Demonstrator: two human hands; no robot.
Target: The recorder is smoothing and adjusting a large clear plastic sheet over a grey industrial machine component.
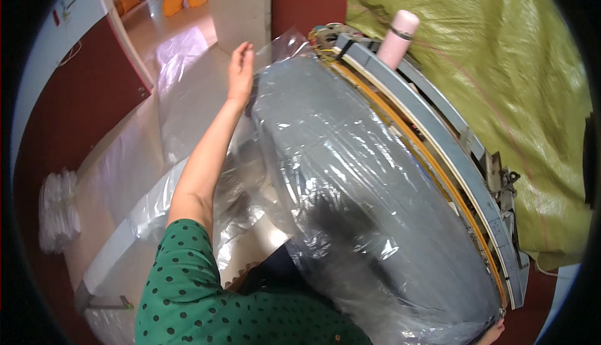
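Note:
A big grey cushion-like block (350, 176) wrapped in a clear plastic bag (375, 245) fills the middle of the view, lying on a grey machine bed (438, 138). My left hand (240, 70) is stretched out at the block's far left corner, fingers together against the bag's loose edge (282, 41). Whether it grips the film I cannot tell. My right hand (493, 334) shows only as a sliver at the bottom right, at the block's near corner, mostly hidden.
A pink flask (398, 37) stands on the machine's far end. A green-yellow tarp (501, 70) covers the right side. Loose clear film (181, 95) lies on the floor at left, with a stack of white bags (59, 210) further left.

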